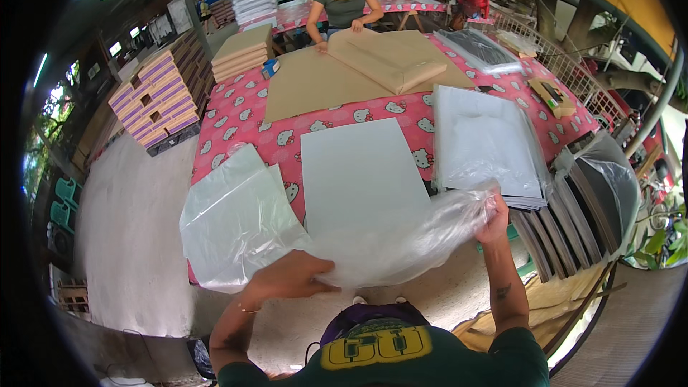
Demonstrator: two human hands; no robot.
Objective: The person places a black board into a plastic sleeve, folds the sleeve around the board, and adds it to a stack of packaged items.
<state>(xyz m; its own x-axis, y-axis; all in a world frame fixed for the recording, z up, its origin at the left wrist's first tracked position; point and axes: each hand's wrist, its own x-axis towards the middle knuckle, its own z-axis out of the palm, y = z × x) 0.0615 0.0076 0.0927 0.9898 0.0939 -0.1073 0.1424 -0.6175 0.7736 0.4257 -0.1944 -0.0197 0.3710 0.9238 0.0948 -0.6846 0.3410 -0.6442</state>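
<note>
Clear bag (408,247) at the pink surface's (226,136) near edge.
The right hand (493,221) gripped its bunched end; the left hand (301,276) was at the other end, its grip impossible to tell. The bag overlapped a white sheet (358,161), crowded by loose plastic (229,222) on the left and a white stack (481,140) on the right. Beyond, a co-worker (345,3) touched brown paper (301,89).

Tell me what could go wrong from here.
The thin film is bunched at the right hand and might crease or tear. It overlaps the white sheet in view, so a tug might shift the sheet. The plastic pile near the left hand lies at the table edge and might slip off.
</note>
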